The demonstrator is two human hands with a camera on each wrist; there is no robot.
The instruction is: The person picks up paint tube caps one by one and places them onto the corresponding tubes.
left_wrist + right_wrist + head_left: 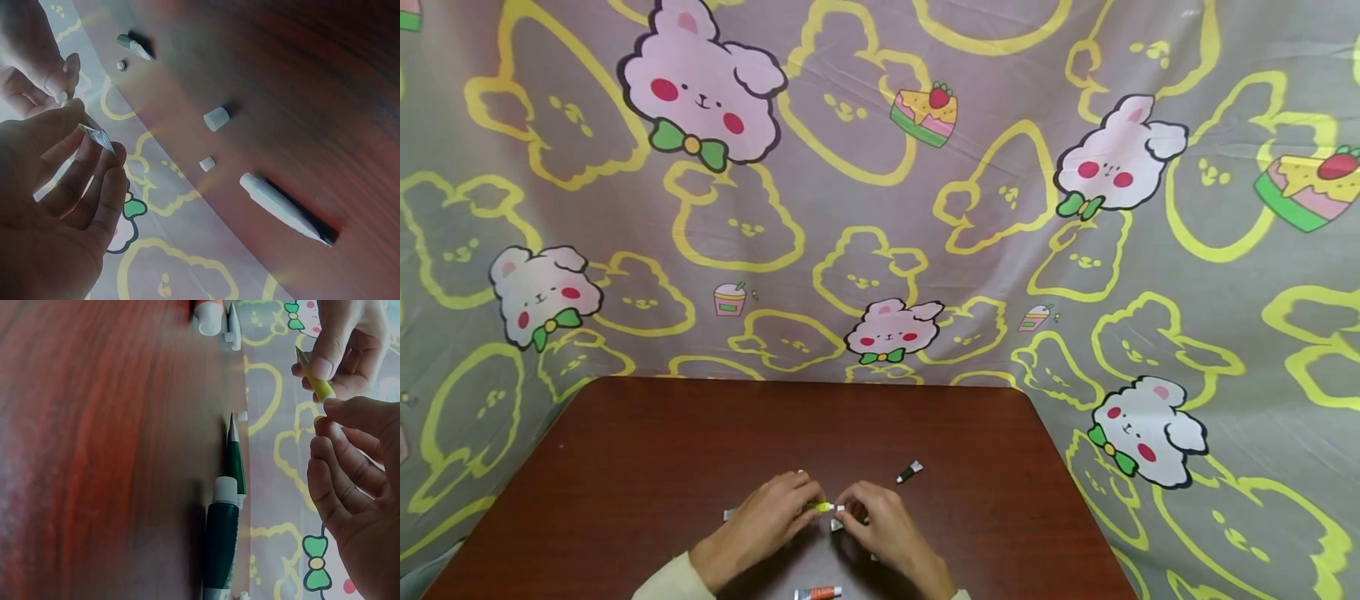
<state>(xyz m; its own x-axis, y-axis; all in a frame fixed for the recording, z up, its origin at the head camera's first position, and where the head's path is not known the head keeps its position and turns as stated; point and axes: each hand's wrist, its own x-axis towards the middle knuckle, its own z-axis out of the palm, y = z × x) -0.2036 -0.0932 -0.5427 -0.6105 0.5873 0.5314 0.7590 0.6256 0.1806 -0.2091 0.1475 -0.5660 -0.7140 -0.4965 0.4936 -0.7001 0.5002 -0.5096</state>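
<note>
A small yellow-green tube (821, 506) is held just above the dark wooden table (647, 450), between both hands. My left hand (803, 505) pinches its flat crimped end (98, 138) between thumb and fingers. At the other end my right hand (848, 511) has curled fingertips at the white cap (840, 507). In the right wrist view the tube (319, 386) points down from the left fingers (325, 359) to the right hand (326, 416). Whether the cap is on or off is hidden by the fingers.
A black tube (910, 472) lies behind the right hand and an orange tube (818, 593) near the front edge. Two green tubes (222, 540) lie beside the right hand. A white tube (281, 207) and loose white caps (216, 119) lie near the left hand. A cartoon-print cloth (880, 208) hangs behind.
</note>
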